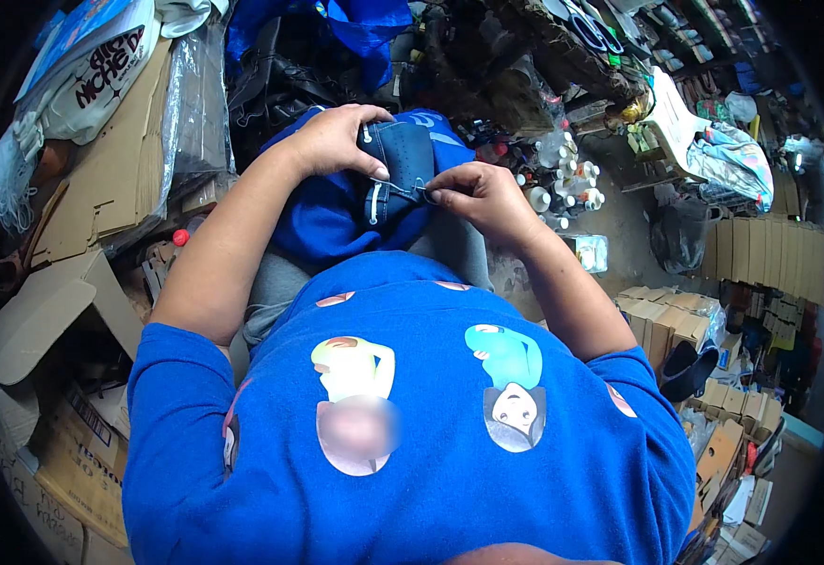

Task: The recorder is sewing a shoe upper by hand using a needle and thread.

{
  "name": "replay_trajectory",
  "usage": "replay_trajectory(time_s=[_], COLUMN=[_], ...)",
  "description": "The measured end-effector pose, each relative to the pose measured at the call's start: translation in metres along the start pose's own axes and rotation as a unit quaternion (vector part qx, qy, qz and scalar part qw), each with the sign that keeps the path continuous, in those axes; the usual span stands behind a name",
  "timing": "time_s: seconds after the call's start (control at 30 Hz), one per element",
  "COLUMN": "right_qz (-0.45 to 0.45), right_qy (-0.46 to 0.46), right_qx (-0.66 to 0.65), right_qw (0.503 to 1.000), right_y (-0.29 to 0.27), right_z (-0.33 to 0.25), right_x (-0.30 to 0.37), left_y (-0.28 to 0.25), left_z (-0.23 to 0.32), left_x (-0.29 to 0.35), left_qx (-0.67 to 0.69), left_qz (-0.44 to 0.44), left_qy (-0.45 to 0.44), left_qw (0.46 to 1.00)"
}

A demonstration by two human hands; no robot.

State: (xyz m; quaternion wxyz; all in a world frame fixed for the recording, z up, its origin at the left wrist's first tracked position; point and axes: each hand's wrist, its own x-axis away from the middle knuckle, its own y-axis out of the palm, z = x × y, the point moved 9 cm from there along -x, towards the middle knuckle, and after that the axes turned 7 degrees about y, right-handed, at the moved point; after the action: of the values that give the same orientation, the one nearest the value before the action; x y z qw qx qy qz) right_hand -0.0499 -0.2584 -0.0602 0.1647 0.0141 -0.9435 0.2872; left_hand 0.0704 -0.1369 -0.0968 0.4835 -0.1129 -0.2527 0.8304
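Observation:
A dark blue leather piece (406, 151) with rows of small holes and white edging, shaped like a shoe upper, rests over my lap on a blue cloth (323, 222). My left hand (335, 143) grips its left side, thumb on the near part and fingers over the far edge. A thin pale thread (401, 191) crosses the piece from near my left thumb toward the right. At the piece's right edge, my right hand (487, 200) is closed, with thumb and forefinger pinching the thread. Whether a needle is also between those fingertips is too small to tell.
Left of me stand an open cardboard box (40, 325) and flat cardboard sheets (129, 160). Several small bottles (563, 184) crowd the floor to the right. Beyond them is a white chair (673, 118) with cloth on it. Stacked boxes (671, 315) line the right side.

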Motion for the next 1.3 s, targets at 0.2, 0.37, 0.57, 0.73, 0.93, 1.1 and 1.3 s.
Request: replay_trajectory(time_s=[0.2,0.37,0.57,0.73,0.93,1.1,1.3], right_qz=[-0.024,0.204,0.023,0.081,0.015,-0.003,-0.02], right_qy=[0.021,0.021,-0.092,-0.015,-0.015,-0.008,0.004], right_qx=[0.225,-0.203,0.125,0.142,0.07,0.077,0.124], right_qw=[0.974,0.958,0.988,0.986,0.997,0.997,0.992], right_y=[-0.039,-0.155,-0.014,-0.017,-0.005,0.0,-0.001], right_z=[-0.015,0.049,-0.014,0.01,-0.009,-0.01,-0.027], right_x=[0.002,0.017,0.025,0.013,0.008,0.005,0.002], left_y=[0.0,0.0,0.001,0.001,0.002,0.0,-0.001], left_z=[-0.007,-0.001,-0.007,-0.006,-0.008,-0.006,-0.003], left_x=[0.003,-0.001,0.001,0.0,0.002,0.002,0.004], left_qx=[0.021,0.017,0.015,0.031,0.02,0.012,0.0], left_qz=[-0.005,-0.008,-0.014,-0.012,-0.013,-0.01,-0.003], left_qy=[-0.003,-0.002,-0.008,0.005,-0.005,-0.002,-0.005], left_qw=[1.0,1.0,1.0,0.999,1.0,1.0,1.0])
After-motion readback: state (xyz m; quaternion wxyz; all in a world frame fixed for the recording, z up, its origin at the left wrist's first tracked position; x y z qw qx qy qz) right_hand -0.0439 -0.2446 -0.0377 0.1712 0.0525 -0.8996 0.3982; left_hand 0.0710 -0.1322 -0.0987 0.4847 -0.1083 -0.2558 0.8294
